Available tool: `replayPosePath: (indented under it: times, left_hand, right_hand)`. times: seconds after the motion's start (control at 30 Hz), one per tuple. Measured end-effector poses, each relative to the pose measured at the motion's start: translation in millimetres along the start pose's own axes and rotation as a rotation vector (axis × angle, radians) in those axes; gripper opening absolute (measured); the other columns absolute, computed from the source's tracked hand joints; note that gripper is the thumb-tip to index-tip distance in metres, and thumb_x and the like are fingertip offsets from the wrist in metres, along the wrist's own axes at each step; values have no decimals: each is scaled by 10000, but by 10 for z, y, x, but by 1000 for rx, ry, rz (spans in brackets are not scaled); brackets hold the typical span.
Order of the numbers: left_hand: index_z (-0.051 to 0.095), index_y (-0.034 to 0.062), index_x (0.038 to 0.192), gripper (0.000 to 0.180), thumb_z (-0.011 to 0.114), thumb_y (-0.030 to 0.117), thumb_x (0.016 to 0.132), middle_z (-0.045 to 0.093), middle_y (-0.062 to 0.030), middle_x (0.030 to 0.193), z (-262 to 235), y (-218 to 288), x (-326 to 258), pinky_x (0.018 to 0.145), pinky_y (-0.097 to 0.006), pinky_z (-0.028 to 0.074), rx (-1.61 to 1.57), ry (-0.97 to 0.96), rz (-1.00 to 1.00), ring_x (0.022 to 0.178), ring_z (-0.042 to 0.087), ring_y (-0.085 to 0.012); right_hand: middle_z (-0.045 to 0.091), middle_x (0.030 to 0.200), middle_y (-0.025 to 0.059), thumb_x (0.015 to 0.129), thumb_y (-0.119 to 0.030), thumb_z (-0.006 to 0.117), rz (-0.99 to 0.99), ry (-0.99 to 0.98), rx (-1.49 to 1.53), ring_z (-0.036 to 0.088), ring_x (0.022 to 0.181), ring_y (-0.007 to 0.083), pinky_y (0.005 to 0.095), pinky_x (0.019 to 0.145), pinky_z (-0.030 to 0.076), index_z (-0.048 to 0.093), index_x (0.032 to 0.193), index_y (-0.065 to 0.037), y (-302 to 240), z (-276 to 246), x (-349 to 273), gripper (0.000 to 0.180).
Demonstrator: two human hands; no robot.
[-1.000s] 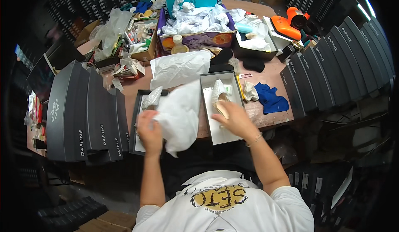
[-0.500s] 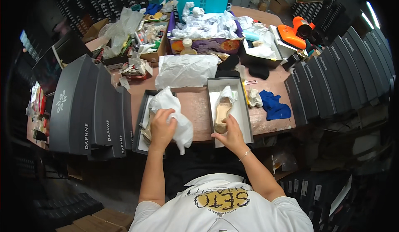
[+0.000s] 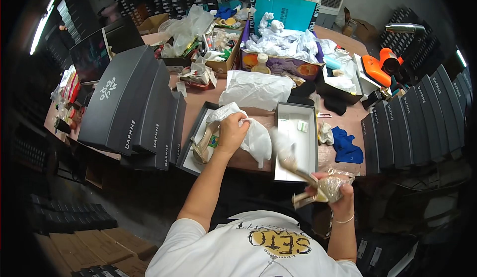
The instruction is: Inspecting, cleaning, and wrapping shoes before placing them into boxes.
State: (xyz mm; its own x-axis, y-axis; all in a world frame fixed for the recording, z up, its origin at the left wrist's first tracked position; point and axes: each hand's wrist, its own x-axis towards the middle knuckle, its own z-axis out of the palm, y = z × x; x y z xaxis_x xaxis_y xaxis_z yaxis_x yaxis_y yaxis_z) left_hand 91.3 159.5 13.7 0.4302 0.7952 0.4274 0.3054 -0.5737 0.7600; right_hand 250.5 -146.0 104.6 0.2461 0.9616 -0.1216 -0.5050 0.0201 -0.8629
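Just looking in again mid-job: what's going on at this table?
The person's right hand holds a glittery heeled shoe by the near edge of the right open box. The left hand pinches white paper at the left open box, where another shoe lies. Dark boxes stand at both sides.

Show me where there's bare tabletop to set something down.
Bare tabletop shows between the black pad and the blue cloth, and narrowly between the left box stack and left open box. Between that and the right open box, held white paper hides much of the gap. The back is crowded around the purple box.
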Motion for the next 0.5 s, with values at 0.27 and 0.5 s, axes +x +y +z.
replayPosePath:
  times: [0.27, 0.5]
  left_hand:
    - [654, 3, 1002, 198, 584, 39, 820, 660, -129, 729, -299, 588, -265, 604, -307, 490, -278, -199, -217, 629, 628, -169]
    - [657, -23, 874, 177, 565, 120, 824, 640, -212, 767, -389, 307, -107, 677, -414, 497, 98, -74, 3, 726, 635, -364]
  right_hand:
    - [608, 1140, 182, 853, -492, 569, -8, 295, 541, 639, 999, 365, 433, 796, 590, 518, 1218, 16, 777, -1, 595, 627]
    - [611, 1122, 236, 798, -647, 553, -71, -138, 534, 660, 919, 376, 475, 704, 587, 547, 1212, 38, 710, -294, 178, 801]
